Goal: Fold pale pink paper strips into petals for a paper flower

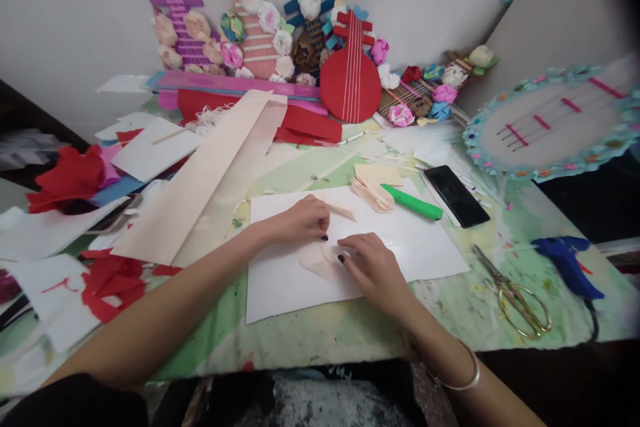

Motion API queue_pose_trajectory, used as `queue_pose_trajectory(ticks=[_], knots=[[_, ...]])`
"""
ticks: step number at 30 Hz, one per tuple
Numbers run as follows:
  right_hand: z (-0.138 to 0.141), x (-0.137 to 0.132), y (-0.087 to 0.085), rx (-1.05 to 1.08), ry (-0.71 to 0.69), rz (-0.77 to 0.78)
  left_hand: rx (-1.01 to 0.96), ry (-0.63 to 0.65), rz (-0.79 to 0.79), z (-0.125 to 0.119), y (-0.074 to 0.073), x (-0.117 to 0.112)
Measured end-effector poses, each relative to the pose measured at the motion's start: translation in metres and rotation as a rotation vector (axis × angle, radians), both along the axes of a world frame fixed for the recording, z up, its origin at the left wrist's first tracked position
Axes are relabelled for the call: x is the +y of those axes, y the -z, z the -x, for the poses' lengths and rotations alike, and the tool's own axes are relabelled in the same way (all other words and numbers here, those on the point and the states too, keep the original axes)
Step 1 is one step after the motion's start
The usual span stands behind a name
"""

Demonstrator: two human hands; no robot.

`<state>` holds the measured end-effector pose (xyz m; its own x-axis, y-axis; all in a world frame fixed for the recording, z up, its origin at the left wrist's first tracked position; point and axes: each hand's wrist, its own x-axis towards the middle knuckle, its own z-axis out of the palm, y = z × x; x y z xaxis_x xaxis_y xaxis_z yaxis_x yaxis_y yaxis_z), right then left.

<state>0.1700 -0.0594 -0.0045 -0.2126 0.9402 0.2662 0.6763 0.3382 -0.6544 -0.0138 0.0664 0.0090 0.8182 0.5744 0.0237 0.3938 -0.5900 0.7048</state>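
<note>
A pale peach crepe-paper piece (317, 261) lies on the white board (425, 260) in front of me, between my hands. My left hand (303, 219) is closed at its upper edge, fingers curled and thumb pressed in, seemingly on the paper; the fingertips partly hide the grip. My right hand (376, 270) rests at the paper's right side, its thumb and forefinger apart. Beyond the left fingers lies a narrow peach strip (343, 211). Farther back on the board are a bunched peach paper piece (373, 195) and a green utility knife (413, 202).
Right of the board lie a black phone (457, 195), gold-handled scissors (520, 303) and a blue glue gun (570, 263). Long peach paper (200, 187) and red scraps (113, 283) cover the left. Decorated paper instruments, including a red one (350, 83), stand along the wall.
</note>
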Motion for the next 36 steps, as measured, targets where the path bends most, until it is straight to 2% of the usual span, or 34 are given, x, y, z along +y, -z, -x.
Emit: queue_pose_trajectory(ticks=[4,8,11,16,24,36], knots=[[-0.001,0.023,-0.003,0.131,0.073,0.181,-0.108,-0.064,0.162,0.010,-0.001,-0.004],[0.007,0.048,-0.005,0.232,-0.008,0.284,-0.257,-0.187,0.276,0.013,0.000,-0.013],[0.014,0.058,-0.005,0.240,-0.019,0.305,-0.340,-0.274,0.314,0.012,0.004,-0.020],[0.014,0.061,-0.001,0.241,-0.026,0.318,-0.416,-0.352,0.319,0.010,0.009,-0.024],[-0.004,0.061,0.001,0.266,-0.130,0.390,-0.434,-0.419,0.387,0.017,0.014,-0.022],[-0.020,0.062,0.009,0.387,-0.095,0.427,-0.369,-0.524,0.531,0.026,0.011,-0.020]])
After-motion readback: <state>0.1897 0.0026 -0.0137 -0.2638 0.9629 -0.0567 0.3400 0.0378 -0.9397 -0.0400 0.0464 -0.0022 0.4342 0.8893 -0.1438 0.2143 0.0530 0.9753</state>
